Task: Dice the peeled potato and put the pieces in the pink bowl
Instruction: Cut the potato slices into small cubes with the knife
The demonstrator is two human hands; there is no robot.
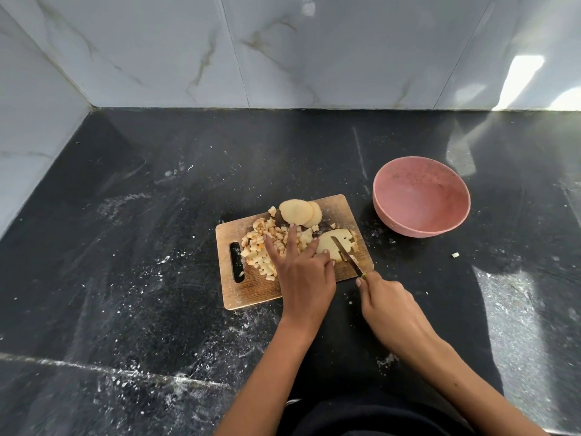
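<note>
Dicing was mid-way on the rectangular wooden cutting board [248, 294]. The left hand [303, 272], fingers straight, pressed a pale, moist potato slice [330, 245] near the board's right edge; the right hand [385, 298] gripped a thin-bladed knife [347, 256] crossing it. Small cubes [267, 247] lay heaped mid-board, two round slices [300, 212] at its far edge. The smooth round pink bowl [421, 196], right of the board, held nothing. Next likely called for cross-cuts.

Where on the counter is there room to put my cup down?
Bare counter lies left of the cutting board, and between the board and the back wall. It is crowded on the board itself: diced pieces, round slices, both hands and the knife. The pink bowl takes the right side.
</note>
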